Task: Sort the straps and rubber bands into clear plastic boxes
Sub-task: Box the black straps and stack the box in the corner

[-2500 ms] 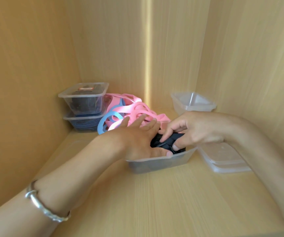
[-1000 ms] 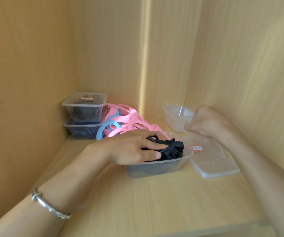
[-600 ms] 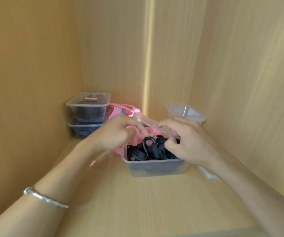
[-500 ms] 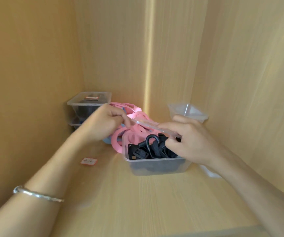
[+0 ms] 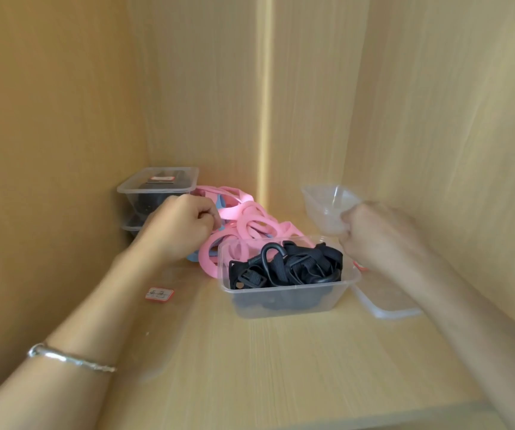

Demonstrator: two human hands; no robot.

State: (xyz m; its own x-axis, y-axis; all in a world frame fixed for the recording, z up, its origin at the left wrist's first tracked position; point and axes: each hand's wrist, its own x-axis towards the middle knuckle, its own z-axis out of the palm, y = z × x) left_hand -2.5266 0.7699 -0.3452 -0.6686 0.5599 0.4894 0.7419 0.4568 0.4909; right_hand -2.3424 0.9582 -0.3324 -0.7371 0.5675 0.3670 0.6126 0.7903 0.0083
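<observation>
Landmark: the open box [image 5: 287, 302] packed with black straps [image 5: 284, 268], standing mid-shelf [image 5: 281, 367].
Left grip [image 5: 182, 228]: behind and left of the open box. The fingers are curled tight and appear to pinch a band at the left edge of the pink rubber bands [image 5: 250, 221].
Pink rubber bands: a loose heap just behind the open box, reaching its back wall, with a blue band [image 5: 219, 203] mixed in. The heap's long axis runs from back-left toward the open box's back-right corner.
Right grip [image 5: 380, 240]: behind and right of the open box, fingers closed on the near wall of the empty box [image 5: 330, 203].
Empty box: behind the open box's right end, just beside the heap's right tip.
Deciding relation: the heap lies left of the empty box. Each grip already has its own thing, so bands go rightward or the empty box comes leftward, passing behind the open box.
Other: a lid [image 5: 386, 302] lies right of the open box, a sticker [image 5: 159, 294] left of it, and stacked closed boxes [image 5: 157, 184] sit behind and left.
</observation>
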